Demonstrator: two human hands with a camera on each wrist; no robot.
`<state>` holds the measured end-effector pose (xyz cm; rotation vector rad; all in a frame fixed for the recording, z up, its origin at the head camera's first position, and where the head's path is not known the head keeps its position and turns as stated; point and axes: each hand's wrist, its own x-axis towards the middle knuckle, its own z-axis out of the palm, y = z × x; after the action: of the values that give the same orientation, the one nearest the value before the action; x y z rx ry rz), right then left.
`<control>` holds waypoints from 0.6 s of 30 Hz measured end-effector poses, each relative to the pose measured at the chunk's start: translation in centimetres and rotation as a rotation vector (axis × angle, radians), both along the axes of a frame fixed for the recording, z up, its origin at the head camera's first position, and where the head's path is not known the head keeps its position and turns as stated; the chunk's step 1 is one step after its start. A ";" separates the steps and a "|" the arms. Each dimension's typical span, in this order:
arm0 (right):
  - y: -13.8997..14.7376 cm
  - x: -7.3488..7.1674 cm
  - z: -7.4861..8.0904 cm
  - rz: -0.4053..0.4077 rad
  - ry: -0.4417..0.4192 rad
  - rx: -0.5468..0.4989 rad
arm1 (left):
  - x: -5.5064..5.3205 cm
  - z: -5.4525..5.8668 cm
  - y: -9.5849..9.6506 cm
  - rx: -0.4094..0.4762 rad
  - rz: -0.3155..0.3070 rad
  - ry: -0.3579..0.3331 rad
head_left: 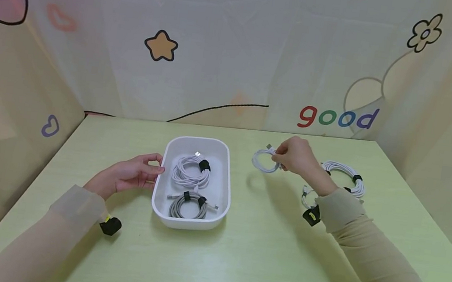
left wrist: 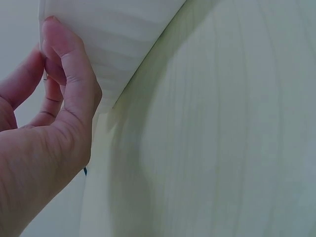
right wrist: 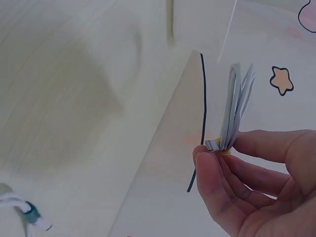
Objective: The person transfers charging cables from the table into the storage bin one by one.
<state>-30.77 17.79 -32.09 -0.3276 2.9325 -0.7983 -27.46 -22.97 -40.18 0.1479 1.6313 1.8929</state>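
My left hand [head_left: 133,174] grips the left rim of a white plastic bin [head_left: 189,224], thumb at the rim and fingers along the outer wall. Inside the bin lie a coiled white cable [head_left: 177,176] with a black strap and, nearer me, a coiled grey cable [head_left: 176,208] with black straps. To the right of the bin, my right hand [head_left: 296,156] pinches a small coiled white USB cable [right wrist: 231,113] between thumb and fingers, above the table. Its loop points left, and a metal plug shows beside the thumb in the right wrist view.
A larger white cable coil [head_left: 344,167] with black straps lies on the table [head_left: 234,271] beyond my right forearm. Another cable [head_left: 305,195] is partly hidden under that wrist. Printed cloth walls enclose the table's back and sides.
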 end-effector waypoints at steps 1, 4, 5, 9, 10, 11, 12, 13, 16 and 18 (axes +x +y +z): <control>-0.2 0.1 0.1 0.007 -0.002 -0.006 | 0.0 0.0 0.0 0.002 0.000 -0.001; -0.9 0.3 0.4 0.029 0.004 -0.016 | -0.1 0.0 0.0 0.007 0.002 -0.001; -1.1 0.4 0.5 0.038 0.011 -0.015 | -0.1 0.1 0.0 0.010 0.003 -0.001; -2.1 0.8 0.8 0.069 0.039 -0.018 | -0.1 0.2 0.0 0.016 -0.001 0.000; -2.3 0.9 0.9 0.075 0.042 -0.023 | -0.1 0.2 0.1 0.017 -0.003 -0.001; -2.6 1.0 0.9 0.084 0.047 -0.025 | -0.1 0.2 0.1 0.017 -0.003 -0.002; -2.8 1.2 1.0 0.091 0.048 -0.031 | 0.0 0.2 0.1 0.016 -0.004 -0.002; -3.1 1.3 1.0 0.100 0.049 -0.035 | 0.0 0.2 0.1 0.016 -0.005 -0.002; -3.9 1.7 1.1 0.125 0.053 -0.040 | 0.0 0.1 0.1 0.014 -0.006 0.000; -4.4 2.0 1.1 0.140 0.052 -0.037 | 0.0 0.0 0.1 0.015 -0.006 0.001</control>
<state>-28.82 13.37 -30.94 -0.5584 2.9054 -0.8367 -27.46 -22.88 -40.16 0.1600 1.6155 1.9012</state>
